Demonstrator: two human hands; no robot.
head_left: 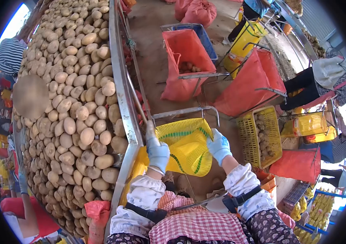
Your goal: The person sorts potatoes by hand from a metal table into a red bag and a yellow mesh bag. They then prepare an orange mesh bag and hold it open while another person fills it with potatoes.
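A yellow mesh bag (187,140) with green stripes spreads between my two hands, its mouth beside a metal bag frame (185,111). My left hand (158,154), in a light blue glove, is closed on the bag's left edge, close to the rim of the potato table. On the other side, my right hand (219,147), gloved alike, pinches the bag's right edge near the frame's bent end. The lower part of the bag sags toward my checked apron (197,225). Fingertips of both hands are partly hidden.
Potatoes (77,122) cover the table left of its metal rim (126,101). Ahead, red bags (187,61) hang on metal stands. A yellow crate (258,136) holding potatoes stands at right. Other people work around; one bends at right in a grey top (331,73).
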